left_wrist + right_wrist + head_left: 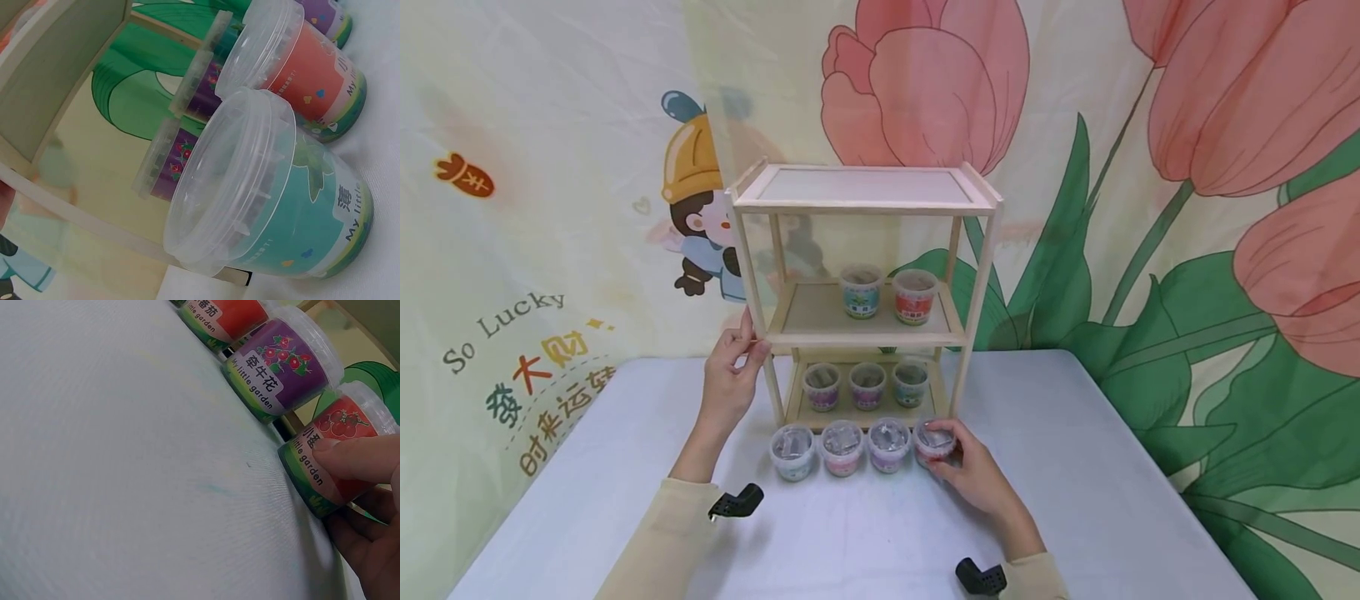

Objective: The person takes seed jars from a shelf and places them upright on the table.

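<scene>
My left hand point(730, 371) grips the left post of a small wooden rack point(865, 340), thumb at the middle shelf's corner. Only a sliver of that hand shows in the left wrist view. Between thumb and fingers, my right hand point(976, 471) holds a red-labelled plastic cup point(349, 422) with tomatoes pictured on it. That cup ends a row of lidded cups on the table before the rack. Leftwards in the row come a purple cup point(889, 461), another red one point(841, 465) and a teal one point(793, 467).
On the middle shelf stand a teal cup point(861, 298) and a red cup point(914, 304). The bottom shelf bears two purple cups point(822, 397) and a teal cup point(912, 392). A white cloth point(1090, 467) covers the table; a printed curtain point(625, 317) hangs behind.
</scene>
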{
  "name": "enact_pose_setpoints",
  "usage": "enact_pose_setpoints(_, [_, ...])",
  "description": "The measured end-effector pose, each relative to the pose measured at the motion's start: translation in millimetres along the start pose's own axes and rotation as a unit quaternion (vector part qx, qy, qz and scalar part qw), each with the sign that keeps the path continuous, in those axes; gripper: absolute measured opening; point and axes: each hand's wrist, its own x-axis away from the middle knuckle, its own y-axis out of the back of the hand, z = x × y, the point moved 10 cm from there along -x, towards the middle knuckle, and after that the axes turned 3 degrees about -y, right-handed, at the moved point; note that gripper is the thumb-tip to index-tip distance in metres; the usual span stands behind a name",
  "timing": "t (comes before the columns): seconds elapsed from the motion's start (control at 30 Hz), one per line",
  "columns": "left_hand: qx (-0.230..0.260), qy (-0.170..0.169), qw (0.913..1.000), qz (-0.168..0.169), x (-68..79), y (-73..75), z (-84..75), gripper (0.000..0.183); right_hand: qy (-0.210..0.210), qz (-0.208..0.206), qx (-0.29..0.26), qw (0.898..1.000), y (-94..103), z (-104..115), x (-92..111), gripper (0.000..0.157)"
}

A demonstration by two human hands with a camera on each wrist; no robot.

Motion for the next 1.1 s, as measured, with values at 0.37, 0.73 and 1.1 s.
enact_pose_setpoints(0.37, [-0.017,-0.015,0.9996,-0.014,-0.9,0.3,-18.3,0.058,0.001,0.017,-0.006,1.000,-1.1,4.3,-2.3,0.058])
enact_pose_setpoints(0.73, [-0.021,-0.024,0.9995,0.001,-0.9,0.6,-6.1,0.064,0.066,0.084,0.060,0.992,8.2,32.2,-1.2,0.050])
enact_pose_setpoints(1.1, [-0.011,-0.020,0.9996,-0.013,-0.7,0.5,-11.2,0.059,0.077,0.109,0.153,0.979,22.7,85.5,3.6,0.060])
